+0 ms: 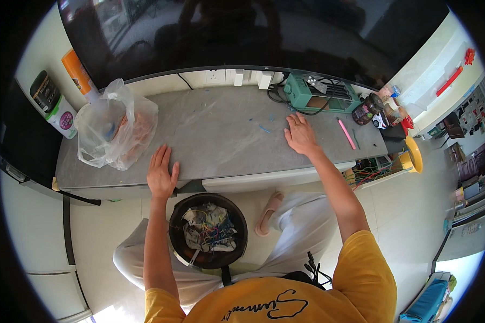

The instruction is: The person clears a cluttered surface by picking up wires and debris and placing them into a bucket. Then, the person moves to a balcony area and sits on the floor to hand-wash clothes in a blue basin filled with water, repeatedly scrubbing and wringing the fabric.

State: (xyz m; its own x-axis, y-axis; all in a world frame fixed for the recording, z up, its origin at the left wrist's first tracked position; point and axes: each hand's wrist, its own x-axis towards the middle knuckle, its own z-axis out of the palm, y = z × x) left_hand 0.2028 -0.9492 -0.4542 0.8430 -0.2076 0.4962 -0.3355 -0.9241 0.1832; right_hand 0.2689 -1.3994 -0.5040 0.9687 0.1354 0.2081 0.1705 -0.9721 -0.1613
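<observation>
My left hand (161,171) lies palm down on the front edge of a grey countertop (210,133), its fingers a little apart, holding nothing. To its left sits a clear plastic bag (119,125) with orange-brown contents. My right hand (301,135) rests flat near the middle right of the counter, empty, just in front of a green metal appliance (323,95) with a black cord. Small blue scraps (264,129) lie left of this hand; a pink pen-like tool (346,134) lies to its right. Below the counter, between my legs, a black pan (208,231) holds tangled wires and crumpled scraps.
A large television (250,36) stands along the back. Bottles and a tub (62,117) stand at the far left. Jars (367,109) and a toy car (380,120) crowd the right end. An open drawer (372,171) holds coloured wires.
</observation>
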